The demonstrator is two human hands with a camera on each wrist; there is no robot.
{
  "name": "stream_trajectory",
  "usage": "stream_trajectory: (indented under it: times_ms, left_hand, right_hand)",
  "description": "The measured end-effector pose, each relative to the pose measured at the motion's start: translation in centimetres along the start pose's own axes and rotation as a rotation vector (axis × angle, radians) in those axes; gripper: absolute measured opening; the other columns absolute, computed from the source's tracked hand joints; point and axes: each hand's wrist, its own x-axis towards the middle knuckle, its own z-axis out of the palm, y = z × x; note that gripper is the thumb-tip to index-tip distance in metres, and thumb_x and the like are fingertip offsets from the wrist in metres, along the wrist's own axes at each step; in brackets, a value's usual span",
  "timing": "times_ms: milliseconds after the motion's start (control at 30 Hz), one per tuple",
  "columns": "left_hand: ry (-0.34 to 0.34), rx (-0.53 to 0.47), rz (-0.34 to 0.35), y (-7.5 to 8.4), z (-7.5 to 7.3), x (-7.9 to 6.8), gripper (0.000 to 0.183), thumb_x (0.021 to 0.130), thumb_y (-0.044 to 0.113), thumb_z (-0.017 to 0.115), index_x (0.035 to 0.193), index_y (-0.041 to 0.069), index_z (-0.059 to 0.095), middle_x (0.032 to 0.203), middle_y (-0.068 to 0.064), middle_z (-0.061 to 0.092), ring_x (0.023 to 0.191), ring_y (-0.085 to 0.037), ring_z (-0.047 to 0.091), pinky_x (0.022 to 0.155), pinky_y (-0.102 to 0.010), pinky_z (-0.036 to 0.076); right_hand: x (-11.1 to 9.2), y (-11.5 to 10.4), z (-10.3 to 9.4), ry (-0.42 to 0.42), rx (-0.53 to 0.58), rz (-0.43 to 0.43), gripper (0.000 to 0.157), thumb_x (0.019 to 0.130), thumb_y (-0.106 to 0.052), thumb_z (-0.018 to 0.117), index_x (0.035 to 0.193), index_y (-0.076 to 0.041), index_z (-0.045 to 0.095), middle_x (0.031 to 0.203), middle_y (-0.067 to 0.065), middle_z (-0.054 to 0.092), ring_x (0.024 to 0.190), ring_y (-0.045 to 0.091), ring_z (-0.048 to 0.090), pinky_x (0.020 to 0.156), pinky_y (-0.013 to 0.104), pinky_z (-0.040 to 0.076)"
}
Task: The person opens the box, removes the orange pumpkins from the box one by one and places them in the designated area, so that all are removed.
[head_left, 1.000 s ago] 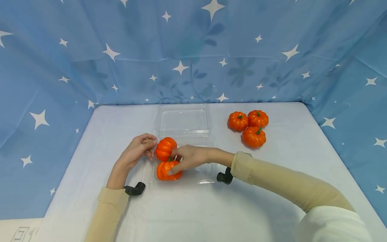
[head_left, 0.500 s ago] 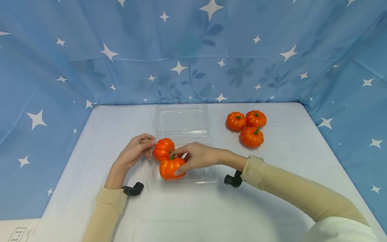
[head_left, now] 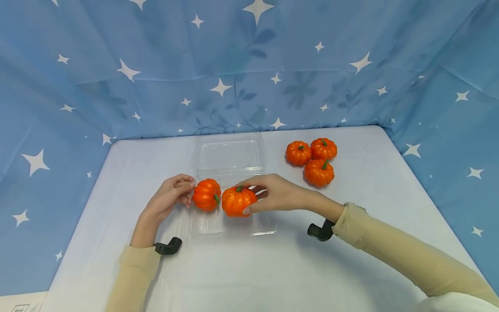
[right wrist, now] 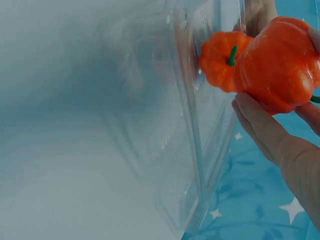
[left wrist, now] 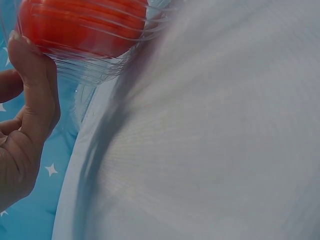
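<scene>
My right hand [head_left: 278, 193] grips an orange toy pumpkin [head_left: 236, 203] with a green stem, thumb on its near side and fingers over the far side. It hovers above the middle of a clear plastic clamshell box [head_left: 206, 226]. A second pumpkin [head_left: 205, 196] lies tilted inside the box at its left end, its stem facing right. At the box's left rim, my left hand [head_left: 168, 195] pinches the edge with its fingertips. In the left wrist view that pumpkin [left wrist: 82, 25] shows red through the ribbed wall, beside the fingers [left wrist: 37, 95].
The box's clear lid [head_left: 229, 155] lies folded back toward the curtain [head_left: 163, 56]. Three more pumpkins stand close together at the back right: one on the left [head_left: 298, 153], one behind [head_left: 324, 149] and one in front [head_left: 319, 173]. White cloth [head_left: 234, 268] covers the table.
My right hand has lifted the front pumpkin and carried it rightward, away from the other one. That other pumpkin's stem now shows. My left hand keeps its place at the rim.
</scene>
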Motion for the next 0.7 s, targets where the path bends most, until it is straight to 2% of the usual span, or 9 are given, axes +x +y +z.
stream_trajectory:
  times_ms: [167, 467, 700]
  left_hand:
    - [-0.003, -0.005, -0.002, 0.1, 0.0, 0.0, 0.041, 0.106, 0.017, 0.057, 0.132, -0.013, 0.045, 0.079, 0.0, 0.062, 0.061, -0.011, 0.058, 0.057, -0.025, 0.056]
    - [-0.004, -0.001, 0.01, 0.3, -0.1, 0.0, 0.039, 0.106, 0.017, 0.058, 0.13, -0.012, 0.046, 0.078, -0.001, 0.061, 0.061, -0.013, 0.058, 0.057, -0.026, 0.056]
    - [-0.002, -0.007, 0.004, 0.1, -0.1, 0.0, 0.038, 0.106, 0.014, 0.057, 0.13, -0.012, 0.046, 0.079, -0.001, 0.061, 0.061, -0.012, 0.058, 0.057, -0.025, 0.057]
  right_hand:
    - [-1.3, 0.7, -1.3, 0.083, -0.006, -0.002, 0.063, 0.087, -0.028, 0.083, 0.144, -0.013, 0.059, 0.144, 0.003, 0.06, 0.127, 0.026, 0.063, 0.102, 0.039, 0.056]
    - [-3.3, 2.3, -3.5, 0.242, -0.054, -0.003, 0.064, 0.085, -0.03, 0.086, 0.143, -0.019, 0.061, 0.143, 0.002, 0.061, 0.127, 0.025, 0.062, 0.103, 0.043, 0.055]
    - [-5.1, 3.9, -4.8, 0.343, -0.111, 0.017, 0.067, 0.084, -0.032, 0.087, 0.143, -0.015, 0.06, 0.142, 0.004, 0.061, 0.126, 0.027, 0.064, 0.101, 0.049, 0.056]
